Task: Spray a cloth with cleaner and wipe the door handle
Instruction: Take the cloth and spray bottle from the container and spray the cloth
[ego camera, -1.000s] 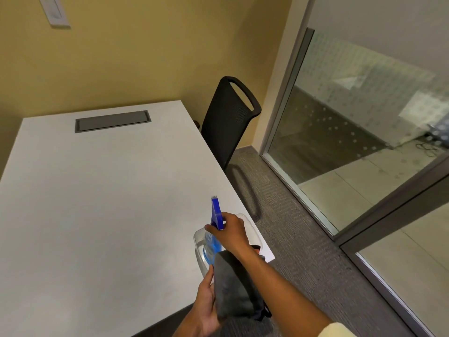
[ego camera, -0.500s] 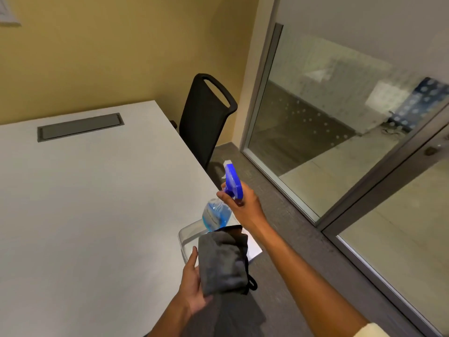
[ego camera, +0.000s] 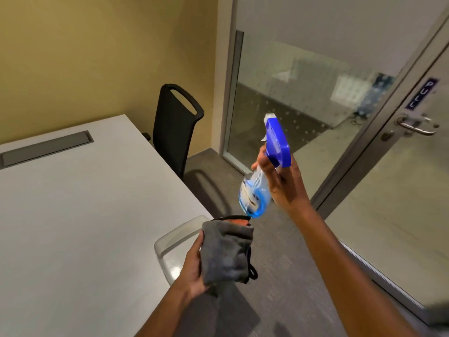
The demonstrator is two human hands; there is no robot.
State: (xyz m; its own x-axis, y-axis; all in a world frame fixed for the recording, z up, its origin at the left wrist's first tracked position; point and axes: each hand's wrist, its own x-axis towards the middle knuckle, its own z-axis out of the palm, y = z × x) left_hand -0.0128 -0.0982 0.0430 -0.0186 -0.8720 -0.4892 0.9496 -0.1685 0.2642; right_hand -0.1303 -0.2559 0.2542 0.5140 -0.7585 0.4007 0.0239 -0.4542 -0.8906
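My right hand (ego camera: 281, 183) grips the neck of a clear spray bottle (ego camera: 256, 195) holding blue liquid, its blue trigger head (ego camera: 277, 144) pointing up and away. The bottle hangs in the air above the floor, just past the table corner. My left hand (ego camera: 194, 268) holds a folded grey cloth (ego camera: 226, 251) with a black edge just below the bottle's base. The metal door handle (ego camera: 418, 126) sits on the glass door at the far right, under a "PULL" sign (ego camera: 421, 93).
A white table (ego camera: 73, 215) fills the left side, with a grey cable hatch (ego camera: 46, 148) near its back. A clear plastic tray (ego camera: 177, 242) sits at the table's near corner. A black chair (ego camera: 175, 127) stands by the yellow wall. Grey carpet (ego camera: 291, 276) lies ahead.
My right hand has lifted the spray bottle out of the tray and up to the right. The cloth has risen with my left hand. The view swung right, bringing the door handle in.
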